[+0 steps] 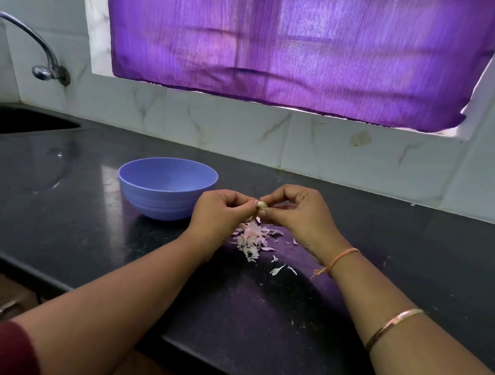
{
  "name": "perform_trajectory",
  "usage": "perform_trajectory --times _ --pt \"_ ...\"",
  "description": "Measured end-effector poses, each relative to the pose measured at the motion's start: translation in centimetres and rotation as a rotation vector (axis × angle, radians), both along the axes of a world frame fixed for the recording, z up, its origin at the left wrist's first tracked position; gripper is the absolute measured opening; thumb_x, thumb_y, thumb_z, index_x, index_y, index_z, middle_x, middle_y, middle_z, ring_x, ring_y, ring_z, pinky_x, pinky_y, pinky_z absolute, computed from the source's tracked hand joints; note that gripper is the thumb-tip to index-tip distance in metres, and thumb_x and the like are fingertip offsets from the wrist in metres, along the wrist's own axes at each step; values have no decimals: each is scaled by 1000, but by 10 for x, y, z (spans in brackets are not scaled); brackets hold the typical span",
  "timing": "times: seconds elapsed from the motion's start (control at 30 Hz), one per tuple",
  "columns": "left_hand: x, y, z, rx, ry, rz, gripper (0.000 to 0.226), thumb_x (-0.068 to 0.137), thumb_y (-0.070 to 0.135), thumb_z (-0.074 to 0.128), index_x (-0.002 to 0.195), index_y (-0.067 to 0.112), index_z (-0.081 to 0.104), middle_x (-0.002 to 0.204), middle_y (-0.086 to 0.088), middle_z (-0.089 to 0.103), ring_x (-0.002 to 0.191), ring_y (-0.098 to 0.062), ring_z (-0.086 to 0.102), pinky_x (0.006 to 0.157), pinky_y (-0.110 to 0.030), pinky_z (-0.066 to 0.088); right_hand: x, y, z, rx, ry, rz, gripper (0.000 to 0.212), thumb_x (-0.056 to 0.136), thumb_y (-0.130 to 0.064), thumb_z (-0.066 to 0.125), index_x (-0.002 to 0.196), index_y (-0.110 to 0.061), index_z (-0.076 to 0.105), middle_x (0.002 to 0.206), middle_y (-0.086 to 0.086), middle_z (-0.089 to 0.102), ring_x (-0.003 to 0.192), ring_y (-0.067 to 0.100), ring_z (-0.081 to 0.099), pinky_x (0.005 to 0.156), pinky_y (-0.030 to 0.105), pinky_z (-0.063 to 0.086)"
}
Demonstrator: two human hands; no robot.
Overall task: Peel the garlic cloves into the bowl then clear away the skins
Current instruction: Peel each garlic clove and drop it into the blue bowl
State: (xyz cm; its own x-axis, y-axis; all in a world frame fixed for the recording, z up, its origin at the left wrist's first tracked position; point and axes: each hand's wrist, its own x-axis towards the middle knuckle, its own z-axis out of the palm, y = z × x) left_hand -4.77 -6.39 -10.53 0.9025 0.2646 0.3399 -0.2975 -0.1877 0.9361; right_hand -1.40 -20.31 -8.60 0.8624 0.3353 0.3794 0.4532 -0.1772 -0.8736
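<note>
A pale garlic clove (262, 204) is pinched between the fingertips of my left hand (220, 214) and my right hand (295, 212), held above the black counter. Directly below the hands lies a heap of pinkish-white garlic skins (251, 239), with a few loose flakes (277, 269) nearer me. A blue plastic bowl (141, 192) stands upright just left of my left hand; the part of its inside that shows is bare.
The black stone counter (79, 220) runs left to a dark sink (21, 121) with a chrome tap (44, 70). A tiled wall (329, 151) and a purple curtain (278, 44) stand behind. The counter's front edge (46, 279) runs beneath my forearms.
</note>
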Motion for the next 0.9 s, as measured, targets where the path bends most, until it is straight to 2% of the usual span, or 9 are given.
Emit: perform_trajectory --times 0.1,0.23,0.37,0.53,0.7,0.8,0.9 --pt "1 0 -1 11 -6 15 8 84 13 68 76 13 71 75 -12 72 69 -17 64 67 -26 55 -2 1 0 62 40 35 13 73 9 70 81 0 66 80 16 68 67 19 67 68 25 58" --pt "3 1 -2 27 10 56 9 84 14 68 76 13 70 74 -10 71 69 -17 63 74 -36 56 -1 -1 0 171 106 52 16 75 9 69 81 -6 66 83 13 66 75 25 66 71 32 59" --pt "3 1 -2 50 7 102 9 85 14 67 76 13 70 75 -10 71 71 -20 64 75 -37 56 -2 -4 3 250 176 94 17 76 10 66 83 -5 65 80 9 65 77 24 65 72 34 59" --pt "4 3 -3 51 23 166 17 84 15 67 67 16 67 65 -4 68 64 -15 60 76 -40 56 -3 -7 5 290 186 82 16 77 6 66 88 -4 64 83 8 64 80 20 62 71 35 57" --pt "4 1 -4 24 16 131 25 85 21 66 69 2 67 70 -16 69 64 -21 60 79 -49 56 -2 -9 4 294 205 92 19 80 7 63 95 -5 63 86 9 65 77 19 64 68 30 57" --pt "4 1 -4 32 -5 132 29 82 24 70 69 -2 67 69 -17 68 60 -19 57 74 -41 55 -1 -8 3 272 200 100 22 80 8 63 95 -7 64 86 9 65 76 20 65 68 28 59" --pt "3 0 -2 70 -28 99 10 78 17 75 73 10 69 71 -7 70 61 -10 61 67 -28 55 0 -6 1 214 150 68 19 77 9 66 92 -3 65 87 11 65 76 21 66 66 26 58"
